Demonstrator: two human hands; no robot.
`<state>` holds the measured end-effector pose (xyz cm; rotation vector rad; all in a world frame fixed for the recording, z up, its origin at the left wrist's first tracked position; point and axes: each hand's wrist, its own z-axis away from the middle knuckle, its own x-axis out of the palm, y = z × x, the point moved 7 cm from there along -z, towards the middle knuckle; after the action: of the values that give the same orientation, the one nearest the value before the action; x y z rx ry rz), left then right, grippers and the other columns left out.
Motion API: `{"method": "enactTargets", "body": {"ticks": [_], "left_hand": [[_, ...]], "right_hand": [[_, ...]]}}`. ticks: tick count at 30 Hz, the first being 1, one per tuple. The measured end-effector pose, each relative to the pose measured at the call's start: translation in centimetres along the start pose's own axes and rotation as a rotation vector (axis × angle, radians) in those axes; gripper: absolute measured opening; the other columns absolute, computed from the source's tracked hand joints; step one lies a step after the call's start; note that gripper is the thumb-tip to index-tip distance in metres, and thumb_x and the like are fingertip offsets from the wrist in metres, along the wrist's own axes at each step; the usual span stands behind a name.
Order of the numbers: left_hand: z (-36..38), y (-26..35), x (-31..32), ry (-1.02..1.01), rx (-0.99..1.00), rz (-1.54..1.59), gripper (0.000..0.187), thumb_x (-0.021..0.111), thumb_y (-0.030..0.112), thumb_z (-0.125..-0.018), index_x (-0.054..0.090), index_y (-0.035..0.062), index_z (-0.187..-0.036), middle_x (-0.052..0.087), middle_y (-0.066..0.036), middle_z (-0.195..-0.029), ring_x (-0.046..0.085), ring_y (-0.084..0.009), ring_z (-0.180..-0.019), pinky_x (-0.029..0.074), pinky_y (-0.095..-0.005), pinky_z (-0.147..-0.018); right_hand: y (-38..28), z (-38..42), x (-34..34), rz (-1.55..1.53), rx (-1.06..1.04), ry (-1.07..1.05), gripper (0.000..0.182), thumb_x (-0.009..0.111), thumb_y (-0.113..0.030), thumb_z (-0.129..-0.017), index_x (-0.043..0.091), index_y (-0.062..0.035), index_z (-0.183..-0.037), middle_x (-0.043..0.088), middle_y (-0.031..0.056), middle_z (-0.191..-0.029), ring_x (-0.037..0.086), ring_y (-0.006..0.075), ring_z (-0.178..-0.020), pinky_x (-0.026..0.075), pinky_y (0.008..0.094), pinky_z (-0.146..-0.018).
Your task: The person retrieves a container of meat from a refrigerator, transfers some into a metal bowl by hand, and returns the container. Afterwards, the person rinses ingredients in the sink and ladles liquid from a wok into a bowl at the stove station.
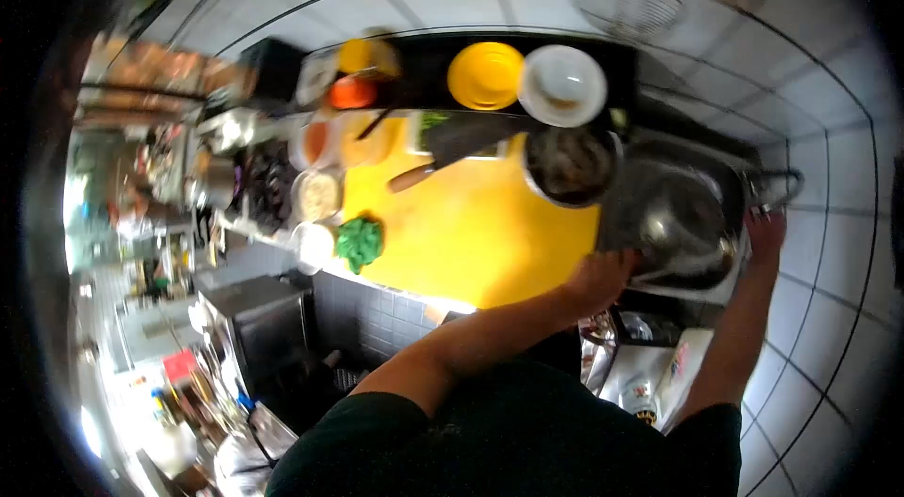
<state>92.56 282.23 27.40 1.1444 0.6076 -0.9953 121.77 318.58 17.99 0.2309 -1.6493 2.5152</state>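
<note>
My left hand [605,277] is at the near left corner of the metal sink [673,215], its fingers curled; blur hides what, if anything, is in them. On the far right, my right hand [766,230] reaches up to the faucet [778,184] by the wall, fingers closed around its lower part. Left of the sink lies a yellow cutting board [461,233]. A cleaver with a wooden handle [412,178] rests at the board's back edge. Next to it stands a metal bowl [533,179] with dark contents.
A yellow bowl [486,75] and a white bowl [562,86] stand on the black shelf behind the board. A green cloth-like bundle [359,244] lies at the board's left edge, beside several food containers [316,196]. A wire strainer [629,8] hangs on the tiled wall.
</note>
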Motion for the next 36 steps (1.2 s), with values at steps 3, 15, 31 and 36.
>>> {"method": "enactTargets", "body": {"ticks": [3,15,31,36], "left_hand": [[3.2,-0.5,-1.8,0.086,0.048,-0.039,0.068,0.065,0.027,-0.090,0.038,-0.0050,-0.144,0.067,-0.020,-0.101,0.070,-0.0332,-0.084,0.058,-0.0458,-0.069],[39.3,-17.9,-13.4,0.383,0.200,1.151,0.053,0.060,0.008,-0.096,0.045,0.0083,-0.146,0.061,-0.017,-0.126,0.067,-0.0263,-0.103,0.055,-0.0418,-0.093],[65.3,-64.5,-2.8,1.566,-0.481,1.834,0.030,0.060,0.008,-0.096,0.059,0.0140,-0.125,0.070,-0.011,-0.091,0.065,-0.0165,-0.070,0.052,-0.0288,-0.061],[65.6,-64.8,-3.1,1.369,-0.399,1.834,0.042,0.055,0.010,-0.097,0.051,0.0084,-0.139,0.070,-0.016,-0.110,0.069,-0.0257,-0.087,0.055,-0.0340,-0.073]], "right_hand": [[-1.1,3.4,1.6,-0.051,0.195,0.133,0.067,0.053,-0.040,-0.103,0.030,-0.0059,-0.156,0.025,0.0205,-0.162,0.032,0.0407,-0.146,0.038,0.0533,-0.116],[4.3,13.7,2.2,0.393,0.054,-0.066,0.057,0.064,-0.035,-0.093,0.051,-0.0139,-0.145,0.043,0.0196,-0.153,0.058,0.0340,-0.125,0.052,0.0480,-0.093],[17.9,42.8,29.6,0.445,0.270,-0.123,0.055,0.063,-0.027,-0.096,0.044,-0.0037,-0.142,0.055,0.0137,-0.130,0.061,0.0285,-0.111,0.054,0.0418,-0.093],[21.6,44.4,37.7,0.303,0.362,-0.263,0.030,0.064,-0.028,-0.097,0.057,-0.0066,-0.117,0.063,0.0116,-0.110,0.065,0.0233,-0.089,0.056,0.0347,-0.079]]}}
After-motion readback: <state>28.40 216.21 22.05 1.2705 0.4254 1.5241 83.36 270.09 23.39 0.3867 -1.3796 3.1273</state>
